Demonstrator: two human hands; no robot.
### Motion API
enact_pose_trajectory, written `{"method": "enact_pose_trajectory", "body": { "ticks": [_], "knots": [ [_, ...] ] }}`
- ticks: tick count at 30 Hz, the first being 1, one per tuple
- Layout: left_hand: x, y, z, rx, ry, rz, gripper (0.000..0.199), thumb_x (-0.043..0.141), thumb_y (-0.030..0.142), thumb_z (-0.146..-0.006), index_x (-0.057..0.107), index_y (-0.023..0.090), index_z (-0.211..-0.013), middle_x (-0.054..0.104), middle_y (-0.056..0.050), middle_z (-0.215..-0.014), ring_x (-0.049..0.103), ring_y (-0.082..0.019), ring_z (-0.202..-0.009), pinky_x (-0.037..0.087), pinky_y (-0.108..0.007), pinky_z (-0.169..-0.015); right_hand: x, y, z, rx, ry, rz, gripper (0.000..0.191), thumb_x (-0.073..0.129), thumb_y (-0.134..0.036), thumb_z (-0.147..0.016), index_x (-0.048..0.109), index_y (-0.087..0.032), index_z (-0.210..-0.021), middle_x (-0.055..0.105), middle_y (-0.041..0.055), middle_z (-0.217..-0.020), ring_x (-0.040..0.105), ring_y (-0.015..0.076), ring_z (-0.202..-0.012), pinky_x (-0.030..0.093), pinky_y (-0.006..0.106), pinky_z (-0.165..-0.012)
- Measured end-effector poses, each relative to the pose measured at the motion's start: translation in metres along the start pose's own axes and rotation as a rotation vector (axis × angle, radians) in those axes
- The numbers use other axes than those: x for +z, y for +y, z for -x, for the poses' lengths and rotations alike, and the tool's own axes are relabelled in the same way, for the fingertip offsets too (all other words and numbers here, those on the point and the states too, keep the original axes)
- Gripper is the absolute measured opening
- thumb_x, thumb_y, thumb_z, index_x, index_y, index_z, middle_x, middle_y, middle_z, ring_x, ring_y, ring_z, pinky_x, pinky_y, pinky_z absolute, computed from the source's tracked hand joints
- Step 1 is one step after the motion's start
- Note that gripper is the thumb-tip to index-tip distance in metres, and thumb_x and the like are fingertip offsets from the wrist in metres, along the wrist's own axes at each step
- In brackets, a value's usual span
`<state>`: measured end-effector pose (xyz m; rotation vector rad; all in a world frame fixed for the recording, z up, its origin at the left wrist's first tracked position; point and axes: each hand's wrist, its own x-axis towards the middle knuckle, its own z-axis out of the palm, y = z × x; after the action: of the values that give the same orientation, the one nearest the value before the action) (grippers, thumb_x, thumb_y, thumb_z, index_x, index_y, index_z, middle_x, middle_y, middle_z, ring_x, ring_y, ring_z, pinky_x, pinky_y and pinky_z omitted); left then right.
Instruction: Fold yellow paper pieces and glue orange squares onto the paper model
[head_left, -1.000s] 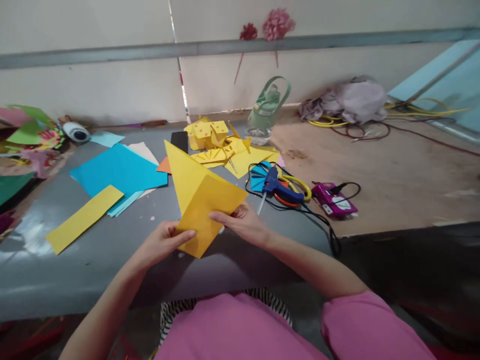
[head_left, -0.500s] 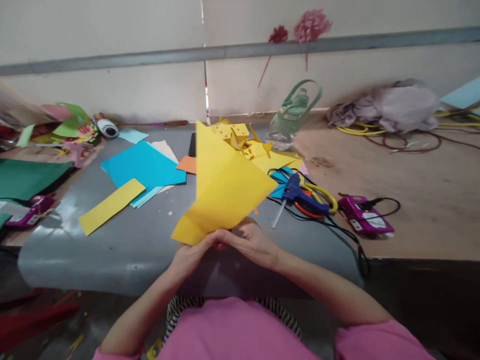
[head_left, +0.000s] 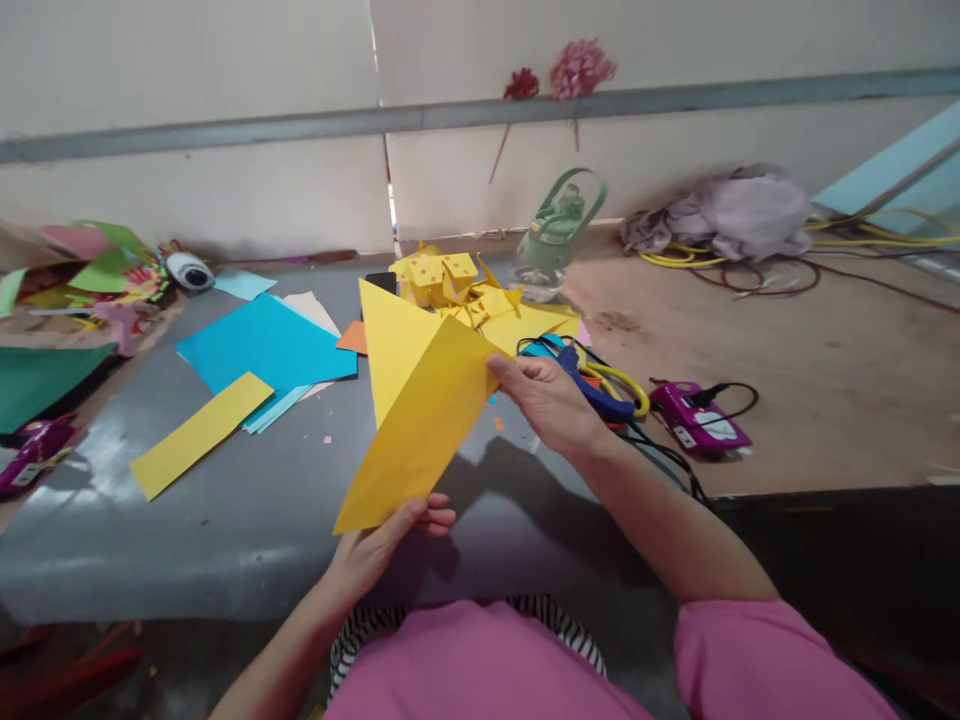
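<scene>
A large yellow sheet of paper (head_left: 427, 430) is held up above the grey table cover, with a fold running diagonally across it. My left hand (head_left: 394, 530) grips its lower edge, thumb on top and fingers underneath. At the right corner, my right hand (head_left: 544, 395) pinches the sheet between thumb and fingers. Behind the sheet lie folded yellow paper pieces (head_left: 499, 300), some with dots. A blue glue gun (head_left: 600, 395) rests just beyond my right hand, partly hidden by it.
Blue sheets (head_left: 270, 340) and a yellow strip (head_left: 201, 435) lie on the left of the grey cover (head_left: 285, 560). A green bottle (head_left: 555, 235) stands at the back. Purple power strips (head_left: 697, 418), black cables and a crumpled grey cloth (head_left: 735, 210) are on the right.
My hands have moved apart; the right one went up and right to the sheet's corner. The sheet has turned and now shows a clear folded-over part. The view has shifted slightly.
</scene>
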<state>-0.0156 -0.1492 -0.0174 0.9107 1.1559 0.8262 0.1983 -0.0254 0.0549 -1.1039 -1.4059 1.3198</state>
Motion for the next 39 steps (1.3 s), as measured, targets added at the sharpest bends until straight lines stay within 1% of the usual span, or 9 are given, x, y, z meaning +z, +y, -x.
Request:
{"method": "enact_pose_trajectory", "body": {
  "ticks": [9,13,16,19,21,26,31,35,39],
  "knots": [
    [-0.012,-0.014,0.006,-0.08,-0.02,0.027,0.059,0.073,0.071,-0.076,0.08,0.018,-0.1,0.082,-0.012,-0.097,0.078,-0.024,-0.085,0.061,-0.037,-0.089,-0.001,0.013,-0.02,-0.008,-0.008,0.083,0.06,0.066,-0.081,-0.073,0.074,-0.022,-0.071,0.075,0.0057,-0.079,0.065,0.0185,-0.075,0.05,0.031,-0.072],
    [-0.021,-0.002,0.03,-0.166,-0.276,-0.205,0.047,0.07,0.064,-0.083,0.082,0.021,-0.098,0.082,-0.011,-0.094,0.077,-0.022,-0.083,0.06,-0.032,-0.08,0.008,0.037,-0.049,0.017,-0.11,0.434,0.078,0.038,-0.089,-0.082,0.072,-0.019,-0.074,0.074,0.0066,-0.08,0.062,0.0158,-0.066,0.045,0.027,-0.06],
    [-0.025,0.024,0.038,0.02,-0.425,-0.531,0.037,0.056,0.053,-0.097,0.081,0.028,-0.107,0.082,-0.006,-0.096,0.076,-0.021,-0.085,0.058,-0.029,-0.077,0.012,0.043,-0.069,0.06,-0.186,0.61,0.069,0.05,-0.081,-0.084,0.07,-0.018,-0.065,0.072,0.0049,-0.069,0.063,0.0166,-0.065,0.043,0.027,-0.06],
    [-0.028,0.045,0.02,0.409,-0.269,-0.871,0.039,0.049,0.049,-0.101,0.075,0.03,-0.123,0.077,-0.006,-0.122,0.073,-0.023,-0.111,0.054,-0.031,-0.098,0.005,0.035,-0.082,0.069,-0.162,0.832,0.056,0.058,-0.065,-0.09,0.072,-0.017,-0.067,0.074,0.0062,-0.074,0.066,0.0189,-0.073,0.042,0.027,-0.065],
    [-0.029,0.048,-0.003,0.559,-0.21,-1.145,0.049,0.046,0.049,-0.102,0.06,0.028,-0.144,0.057,-0.009,-0.151,0.055,-0.028,-0.139,0.043,-0.041,-0.116,-0.006,0.027,-0.089,0.05,-0.083,0.986,0.043,0.058,-0.053,-0.095,0.076,-0.017,-0.081,0.077,0.0091,-0.091,0.067,0.0223,-0.088,0.042,0.028,-0.071],
    [-0.027,0.029,-0.05,0.463,-0.198,-1.629,0.081,0.046,0.067,-0.096,0.04,0.015,-0.157,0.03,-0.023,-0.165,0.029,-0.041,-0.154,0.029,-0.06,-0.121,-0.033,0.028,-0.103,0.142,0.057,1.285,0.029,0.067,-0.033,-0.089,0.075,-0.015,-0.11,0.076,0.0177,-0.114,0.066,0.0292,-0.105,0.044,0.031,-0.077],
    [-0.035,0.039,-0.061,0.41,-0.235,-1.583,0.081,0.049,0.065,-0.096,0.037,0.015,-0.159,0.024,-0.021,-0.167,0.024,-0.04,-0.156,0.023,-0.058,-0.124,-0.043,0.029,-0.096,0.195,0.035,1.42,0.024,0.057,-0.019,-0.09,0.079,-0.016,-0.099,0.078,0.0164,-0.107,0.069,0.0281,-0.101,0.045,0.031,-0.076],
    [-0.064,0.068,-0.061,0.393,-0.524,-1.437,0.078,0.066,0.051,-0.09,0.039,0.025,-0.158,0.023,-0.011,-0.17,0.016,-0.032,-0.159,0.017,-0.048,-0.127,-0.054,0.015,-0.075,0.148,0.023,1.458,0.029,0.052,-0.022,-0.092,0.077,-0.016,-0.105,0.078,0.0165,-0.107,0.07,0.0292,-0.1,0.045,0.033,-0.077],
    [-0.079,0.083,-0.055,0.298,-0.551,-1.406,0.074,0.061,0.041,-0.093,0.032,0.029,-0.161,0.017,-0.008,-0.172,0.019,-0.029,-0.159,0.025,-0.043,-0.125,-0.067,0.007,-0.053,0.143,0.07,1.464,0.03,0.047,-0.024,-0.096,0.072,-0.016,-0.112,0.077,0.0173,-0.102,0.069,0.0304,-0.095,0.045,0.036,-0.075]
  ]
}}
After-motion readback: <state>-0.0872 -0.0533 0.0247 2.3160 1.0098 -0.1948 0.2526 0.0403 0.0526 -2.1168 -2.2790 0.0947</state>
